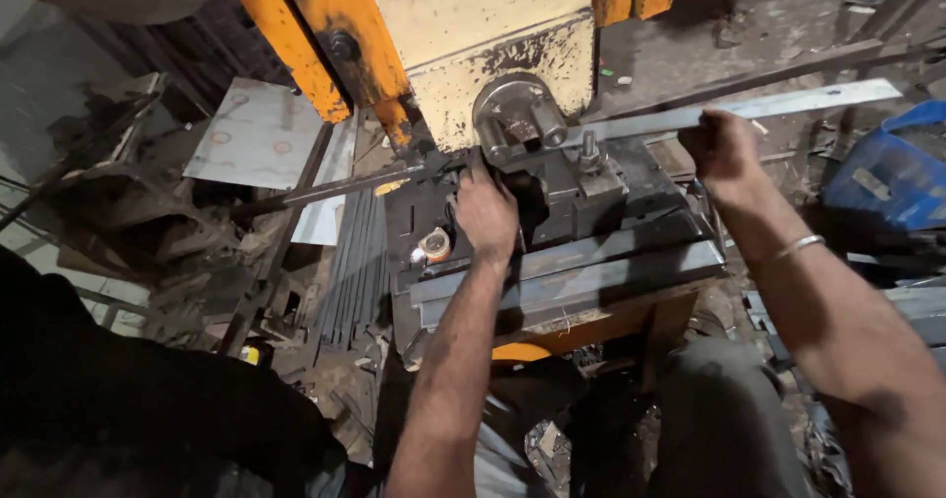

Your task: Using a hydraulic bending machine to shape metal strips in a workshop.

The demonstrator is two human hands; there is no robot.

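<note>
A long flat steel strip (749, 107) is being fed into the die (552, 178) of a yellow and orange power press (473, 35), so the step in hand looks like positioning the stock under the round punch head (512, 114) at the frame's 12 o'clock. The right hand (724, 153), at about 2 o'clock from the die, has its grip clenched around the strip, whose free end runs on out toward 2 o'clock. The left hand (485, 212) rests at the die's 9 o'clock, fingers on the tooling by the strip's inner end; I cannot tell whether its grip pinches the strip or only steadies it. By my judgement, the next move calls for the strip to sit square against its stop and for fingers to stay clear of the punch. A thin dark rod (325, 191) leads off toward 9 o'clock, and a small orange-topped tin (435, 245) sits on the press worktop (611, 271) beside the left wrist.
</note>
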